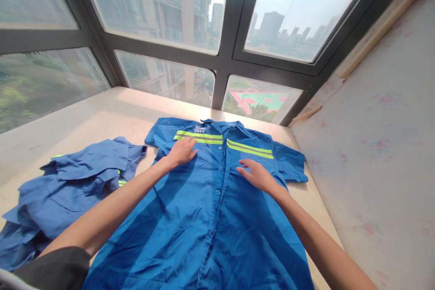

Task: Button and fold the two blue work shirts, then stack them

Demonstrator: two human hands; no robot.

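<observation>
A pale bay-window ledge (112, 111) sits below grey window frames (224, 61), with floral wallpaper (377, 154) on the right and tower blocks outside. Two bare hands reach over one blue short-sleeved work shirt (185, 204), spread front up on the ledge with its collar (238, 124) toward the glass. The left hand (185, 150) lies on the chest at one reflective stripe (210, 136), fingers loosely curled—whether they pinch cloth, I cannot tell. The right hand (257, 176) is half open below the other stripe (249, 148), thumb apart from the fingers, holding nothing; contact with the fabric is unclear. Four buttons can be made out down the placket (224, 181). Left of the shirt lie rumpled blue garments (88, 163)—one or several, I cannot tell—partly hidden by the left forearm (125, 199).
</observation>
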